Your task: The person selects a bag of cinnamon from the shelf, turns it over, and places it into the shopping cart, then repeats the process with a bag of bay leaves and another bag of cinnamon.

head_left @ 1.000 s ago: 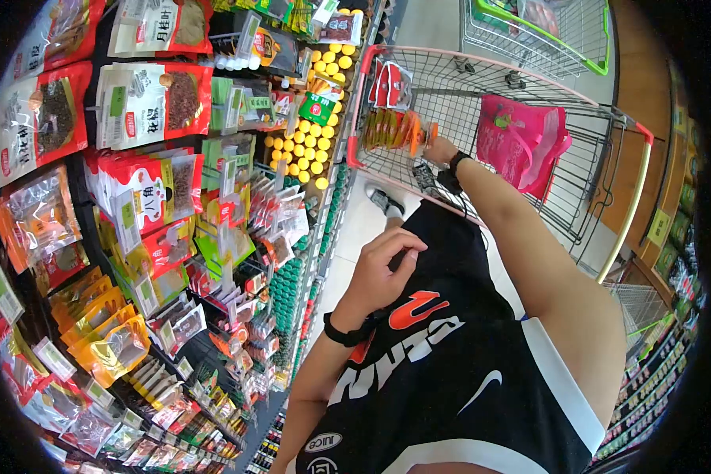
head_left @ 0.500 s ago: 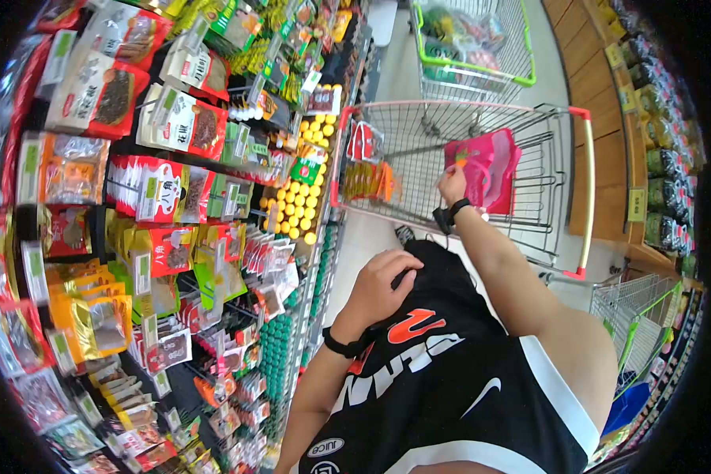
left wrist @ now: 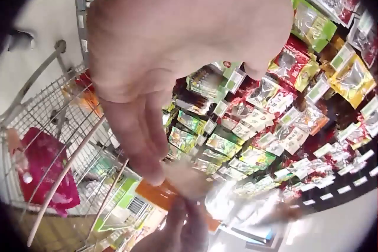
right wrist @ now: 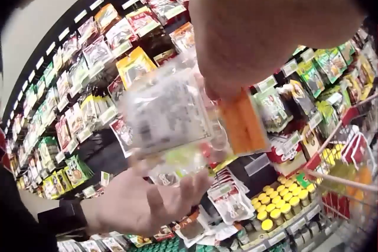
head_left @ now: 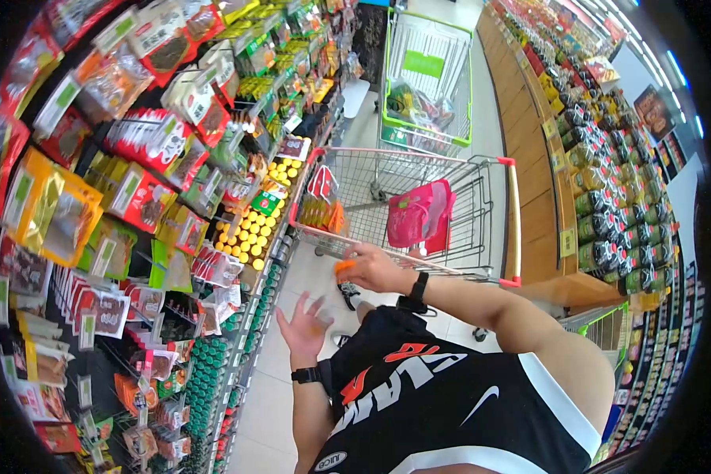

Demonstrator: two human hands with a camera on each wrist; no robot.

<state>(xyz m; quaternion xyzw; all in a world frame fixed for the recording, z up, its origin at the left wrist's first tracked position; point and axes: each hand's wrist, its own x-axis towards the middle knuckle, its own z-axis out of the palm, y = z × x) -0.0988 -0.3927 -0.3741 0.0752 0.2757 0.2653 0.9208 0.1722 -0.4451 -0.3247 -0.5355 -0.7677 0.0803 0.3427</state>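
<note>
My right hand (head_left: 371,268) pinches a small clear packet with an orange top (head_left: 343,267) in front of my body, just short of the shopping cart (head_left: 513,221). In the right wrist view the packet (right wrist: 171,113) hangs blurred from the right hand (right wrist: 254,27). Just below it is my left hand (right wrist: 147,205), palm up. That left hand (head_left: 306,320) has its fingers spread and holds nothing. In the left wrist view the left palm (left wrist: 177,39) fills the frame, with the orange packet top (left wrist: 156,193) at its fingertips.
The cart holds a pink bag (head_left: 419,212), orange packets (head_left: 324,215) and a red packet (head_left: 321,183). A green-rimmed cart (head_left: 426,79) stands farther down the aisle. Hanging snack packets (head_left: 134,182) and yellow-lidded jars (head_left: 249,233) fill the left shelves. Bottles (head_left: 616,197) line the right shelves.
My right hand has drawn back from inside the cart towards my body with the orange-topped packet. My left hand has left my shirt and opened beneath it. The view has tilted up the aisle.
</note>
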